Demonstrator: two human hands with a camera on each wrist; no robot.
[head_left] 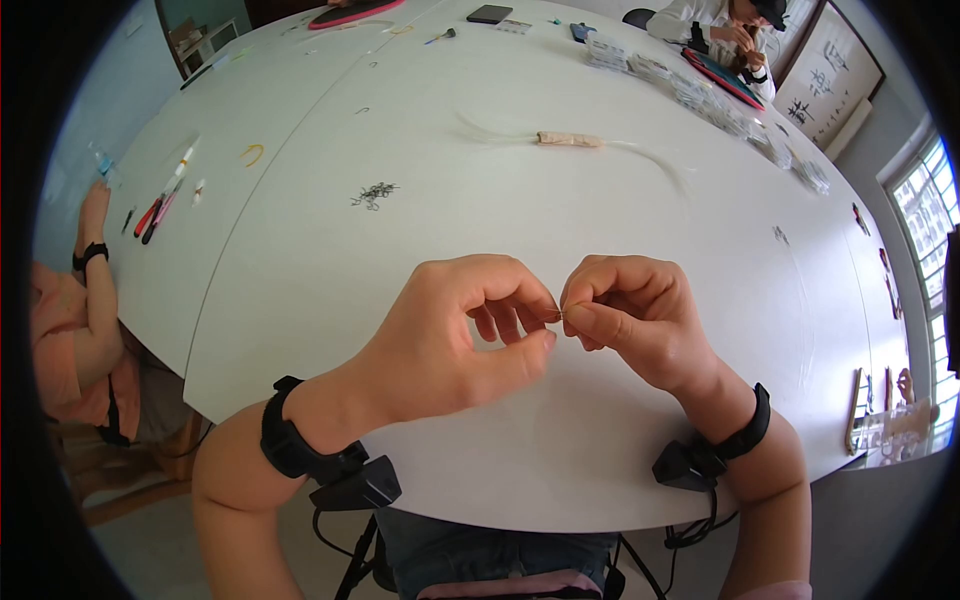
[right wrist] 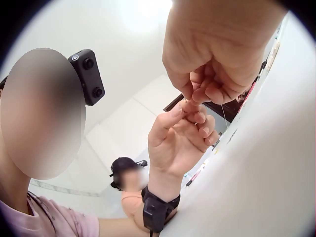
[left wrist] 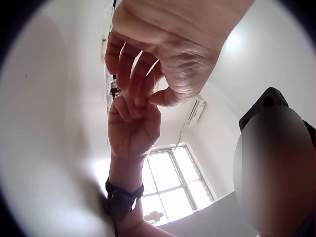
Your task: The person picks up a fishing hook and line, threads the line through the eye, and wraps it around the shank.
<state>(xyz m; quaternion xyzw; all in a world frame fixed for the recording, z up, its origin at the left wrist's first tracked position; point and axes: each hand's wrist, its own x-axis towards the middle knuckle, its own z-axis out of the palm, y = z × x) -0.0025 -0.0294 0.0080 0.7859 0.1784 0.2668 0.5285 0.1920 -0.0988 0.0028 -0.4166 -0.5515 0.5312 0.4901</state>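
In the head view, the right hand (head_left: 645, 318) pinches a very thin pale strand (head_left: 562, 313) between thumb and forefinger. The left hand (head_left: 455, 335) is beside it, forefinger tip at the strand, thumb tip a little apart and other fingers loosely bent. In the right wrist view, the right hand (right wrist: 215, 49) has its fingertips together just above the raised left hand (right wrist: 177, 145). The left wrist view shows the left hand (left wrist: 168, 49) above the right hand (left wrist: 133, 131), fingertips meeting; the strand cannot be made out there.
Beyond the hands lie a brown-wrapped bundle (head_left: 568, 140) with long pale strands and a pile of small dark hooks (head_left: 374, 195). Pliers (head_left: 150, 215) are at the left. Plastic packets (head_left: 690, 95) line the far right. One person sits left, another at the back right.
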